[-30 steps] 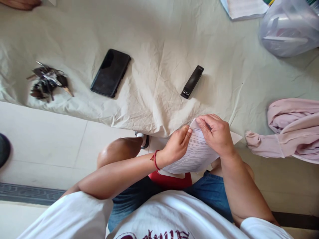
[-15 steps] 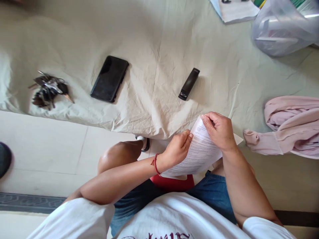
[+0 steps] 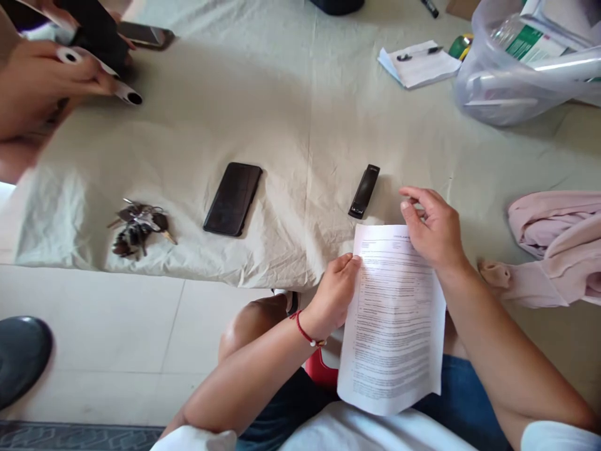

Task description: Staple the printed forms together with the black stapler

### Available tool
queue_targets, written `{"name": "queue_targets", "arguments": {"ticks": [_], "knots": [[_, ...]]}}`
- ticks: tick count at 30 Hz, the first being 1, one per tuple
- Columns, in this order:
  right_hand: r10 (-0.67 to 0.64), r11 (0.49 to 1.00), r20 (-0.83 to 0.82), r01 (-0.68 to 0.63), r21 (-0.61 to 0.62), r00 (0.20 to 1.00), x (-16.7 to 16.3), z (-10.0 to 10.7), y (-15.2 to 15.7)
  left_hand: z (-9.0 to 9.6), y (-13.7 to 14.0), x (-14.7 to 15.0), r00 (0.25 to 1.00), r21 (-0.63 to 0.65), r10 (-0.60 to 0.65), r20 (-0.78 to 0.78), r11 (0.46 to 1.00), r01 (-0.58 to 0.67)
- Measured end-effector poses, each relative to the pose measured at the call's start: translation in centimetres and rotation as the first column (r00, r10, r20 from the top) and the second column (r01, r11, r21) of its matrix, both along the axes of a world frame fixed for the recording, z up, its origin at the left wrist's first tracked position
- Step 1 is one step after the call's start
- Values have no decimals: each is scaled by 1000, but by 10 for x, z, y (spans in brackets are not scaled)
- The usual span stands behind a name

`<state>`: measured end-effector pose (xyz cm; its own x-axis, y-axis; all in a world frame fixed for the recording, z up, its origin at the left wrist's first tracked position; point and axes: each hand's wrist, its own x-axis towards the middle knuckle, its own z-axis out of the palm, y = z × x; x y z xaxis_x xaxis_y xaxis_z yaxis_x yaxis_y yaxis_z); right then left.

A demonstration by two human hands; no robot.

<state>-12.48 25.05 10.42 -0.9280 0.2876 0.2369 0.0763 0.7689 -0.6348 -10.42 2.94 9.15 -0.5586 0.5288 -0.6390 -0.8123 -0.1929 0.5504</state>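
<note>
My left hand [image 3: 337, 289], a red bracelet at its wrist, is closed on the left edge of a printed sheet of paper [image 3: 397, 332], thumb on top. The sheet hangs over my lap with its text facing me; whether it is one sheet or several I cannot tell. Just off the paper's top right corner is my right hand [image 3: 434, 227], thumb and forefinger apart and nothing between them, the other fingers curled. A black stapler [image 3: 364, 191] lies on the cloth-covered table [image 3: 300, 113], beyond the paper's top edge.
Left on the table lie a black phone [image 3: 233, 199] and a bunch of keys [image 3: 141, 228]. Another person's hands [image 3: 61, 81] hold objects at upper left. Notepaper [image 3: 417, 69] with a pen and a clear plastic container [image 3: 502, 94] are upper right. Pink cloth [image 3: 558, 250] lies at right.
The paper has turned to face me more fully. My right hand has let go of its top edge and moved slightly up and right. The view has shifted, showing another person's hands.
</note>
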Motion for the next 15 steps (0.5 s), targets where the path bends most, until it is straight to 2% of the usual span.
{"name": "queue_targets", "arguments": {"ticks": [3,7,10,15], "knots": [[141,988,56,-144,48,988,-28,2,4,0,-4,-2,989,-119,25,-143,992,-42],[274,945,265,-310,105,924,-62,-7,4,-1,-8,-7,959,-303,-61,-278,952,-27],[334,918,376,-388,78,864,-71,-14,4,0,-8,-10,968,-304,-67,-243,953,-10],[403,901,384,-434,-9,831,-60,-13,7,-2,-7,-1,979,-221,-53,-199,975,7]]}}
